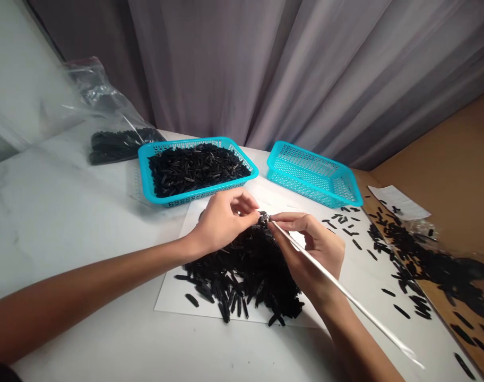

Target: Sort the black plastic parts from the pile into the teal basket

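My left hand (222,218) is closed in a pinch on a small black strip (262,216), held over a heap of similar strips. My right hand (319,246) grips a long, thin white rod (347,292) near its upper end. That end meets the black strip between my fingertips; the exact contact is too small to make out. The rod slants down to the lower right. Beneath both hands, the heap of narrow black strips (250,281) spreads over a white sheet (168,301).
A turquoise basket (202,196) full of black strips stands behind my left hand. Right of it is another turquoise basket (317,193), its mesh floor showing. A clear bag (106,101) of black strips sits back left. Loose strips (405,265) and a paper (399,201) lie right.
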The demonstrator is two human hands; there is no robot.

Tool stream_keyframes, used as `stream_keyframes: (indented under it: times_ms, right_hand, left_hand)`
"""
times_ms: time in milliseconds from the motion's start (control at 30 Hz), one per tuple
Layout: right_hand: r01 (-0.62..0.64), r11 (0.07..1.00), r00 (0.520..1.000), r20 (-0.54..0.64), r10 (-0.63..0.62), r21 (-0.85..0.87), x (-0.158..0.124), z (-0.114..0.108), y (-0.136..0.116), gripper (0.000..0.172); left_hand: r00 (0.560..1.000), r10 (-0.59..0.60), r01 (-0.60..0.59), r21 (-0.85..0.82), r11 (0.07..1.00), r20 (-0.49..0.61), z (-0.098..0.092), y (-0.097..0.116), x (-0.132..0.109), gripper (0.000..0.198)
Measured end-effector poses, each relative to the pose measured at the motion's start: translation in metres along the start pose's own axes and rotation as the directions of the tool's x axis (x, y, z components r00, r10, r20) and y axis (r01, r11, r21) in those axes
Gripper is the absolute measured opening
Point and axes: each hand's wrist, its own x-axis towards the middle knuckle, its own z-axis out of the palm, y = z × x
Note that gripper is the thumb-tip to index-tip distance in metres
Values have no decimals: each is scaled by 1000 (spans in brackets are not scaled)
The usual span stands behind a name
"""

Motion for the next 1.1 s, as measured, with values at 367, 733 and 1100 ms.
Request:
stream_keyframes:
  times_ms: [367, 733, 1100]
  right_hand:
    - [-4, 999, 1000, -6, 4, 54, -3, 2, -4, 19]
    - [-23, 998, 1000, -12, 23, 65, -4, 1, -1, 19]
    - [450, 871, 893, 100, -438, -200, 4, 0, -9, 27]
  left_hand:
    - [1000, -8, 8, -42, 999, 0, 2, 8, -4, 10]
    - [1000, 2, -1, -55, 998, 8, 3, 9, -5, 9]
    - [997, 65, -66, 30, 997, 37, 4, 15, -12, 9]
